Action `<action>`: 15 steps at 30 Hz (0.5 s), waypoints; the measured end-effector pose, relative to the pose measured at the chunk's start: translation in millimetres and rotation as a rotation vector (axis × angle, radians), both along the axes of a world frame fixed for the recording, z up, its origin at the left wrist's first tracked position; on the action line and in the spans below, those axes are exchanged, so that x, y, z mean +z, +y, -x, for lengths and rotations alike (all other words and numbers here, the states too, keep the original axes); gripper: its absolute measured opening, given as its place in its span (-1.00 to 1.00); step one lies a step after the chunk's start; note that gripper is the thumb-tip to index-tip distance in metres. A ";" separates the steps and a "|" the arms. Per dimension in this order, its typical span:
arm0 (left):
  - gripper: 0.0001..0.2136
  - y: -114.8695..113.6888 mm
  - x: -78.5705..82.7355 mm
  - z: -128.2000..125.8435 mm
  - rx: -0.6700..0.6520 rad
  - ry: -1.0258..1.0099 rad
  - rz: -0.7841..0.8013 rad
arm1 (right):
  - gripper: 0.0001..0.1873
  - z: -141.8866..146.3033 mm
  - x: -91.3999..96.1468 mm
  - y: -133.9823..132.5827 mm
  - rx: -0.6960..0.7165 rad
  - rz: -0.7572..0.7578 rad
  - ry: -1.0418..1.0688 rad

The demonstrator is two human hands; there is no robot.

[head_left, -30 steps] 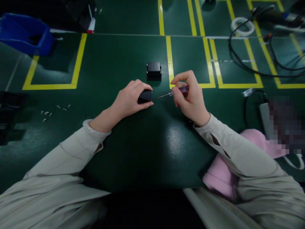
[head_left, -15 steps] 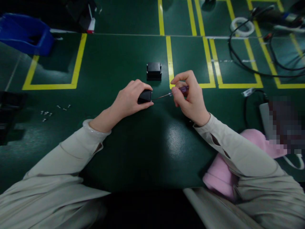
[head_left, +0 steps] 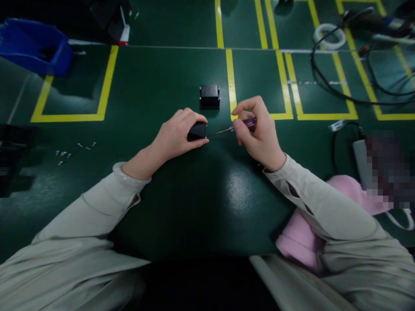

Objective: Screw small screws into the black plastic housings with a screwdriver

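Note:
My left hand (head_left: 177, 133) is closed around a small black box-like part (head_left: 197, 131), thumb and fingers on its two sides. In my right hand (head_left: 257, 134) is a screwdriver (head_left: 249, 122) with a translucent purple handle, gripped between thumb and fingers. Its thin shaft points left, and the tip meets the near right corner of the black part, by a small screw. Just beyond my hands stands a second black box-like part (head_left: 209, 96) with bright screws at its sides. Several loose screws (head_left: 63, 154) lie to the left of my left forearm.
A blue bin (head_left: 35, 47) sits at the far left of the green table (head_left: 162, 82), which has yellow tape outlines. Dark objects (head_left: 13, 155) lie at the left edge. On the right are a tape roll (head_left: 330, 36), black cables (head_left: 319, 71) and a pink cloth (head_left: 298, 242).
Almost nothing differs. Both hands keep their places, with the screwdriver tip still at the corner of the black part.

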State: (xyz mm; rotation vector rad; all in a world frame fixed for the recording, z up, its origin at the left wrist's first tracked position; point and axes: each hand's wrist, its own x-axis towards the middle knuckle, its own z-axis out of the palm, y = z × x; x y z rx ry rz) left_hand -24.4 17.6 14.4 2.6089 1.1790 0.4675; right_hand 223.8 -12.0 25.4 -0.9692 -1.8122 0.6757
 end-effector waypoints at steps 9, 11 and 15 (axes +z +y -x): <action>-0.62 0.2 -0.1 -0.2 0.005 0.005 0.009 | -0.79 1.1 2.1 -1.0 0.001 0.008 -0.003; -0.62 0.3 -0.7 0.0 0.004 0.006 0.008 | -0.79 0.7 0.9 -0.2 0.005 -0.001 0.010; -0.61 0.0 -1.4 0.1 0.001 0.002 -0.004 | -0.76 1.3 0.8 0.1 0.008 0.014 0.022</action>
